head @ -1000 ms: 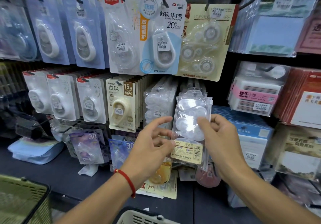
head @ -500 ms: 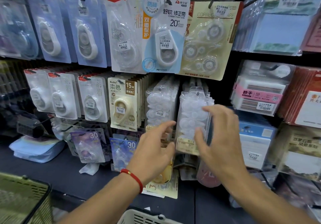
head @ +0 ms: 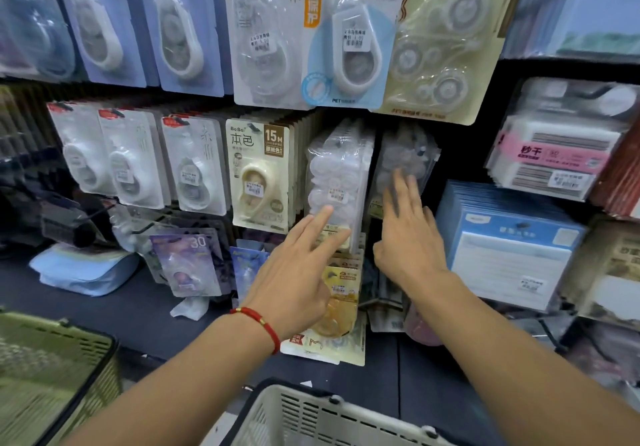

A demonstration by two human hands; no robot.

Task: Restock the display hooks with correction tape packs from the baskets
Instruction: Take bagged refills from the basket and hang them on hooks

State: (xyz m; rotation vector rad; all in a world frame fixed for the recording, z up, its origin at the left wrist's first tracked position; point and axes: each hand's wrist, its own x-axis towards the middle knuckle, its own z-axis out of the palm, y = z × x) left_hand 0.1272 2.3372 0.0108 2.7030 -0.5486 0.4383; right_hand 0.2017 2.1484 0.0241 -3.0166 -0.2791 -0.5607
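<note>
Nearest me is the white basket (head: 332, 418) at the bottom edge, with the green basket (head: 52, 369) off to my left; what lies inside either I cannot make out. Above them my two forearms reach forward, a red string bracelet (head: 259, 322) round my left wrist.

My left hand (head: 294, 272) is spread, its grip wide and holding nothing; the forefinger and middle finger point up and rest against the lower edge of the left clear pack stack (head: 337, 182), a row of see-through correction tape packs hanging on a hook. My right hand (head: 408, 234) is also flat and open, fingers straight; its fingertips (head: 403, 182) press on the front of the right clear pack (head: 405, 161), which hangs just beside the left stack, under the big cream card (head: 446, 47); that pack is blurred, and I cannot tell whether its hole sits fully on the hook.

Below my hands some yellow packs (head: 337, 310) hang low over the dark shelf (head: 104, 310). Farther left hangs the beige 15M pack (head: 259, 175), then white tape packs (head: 135, 165); to my right stand blue boxes (head: 509, 248) and pink-banded packs (head: 554, 154).
</note>
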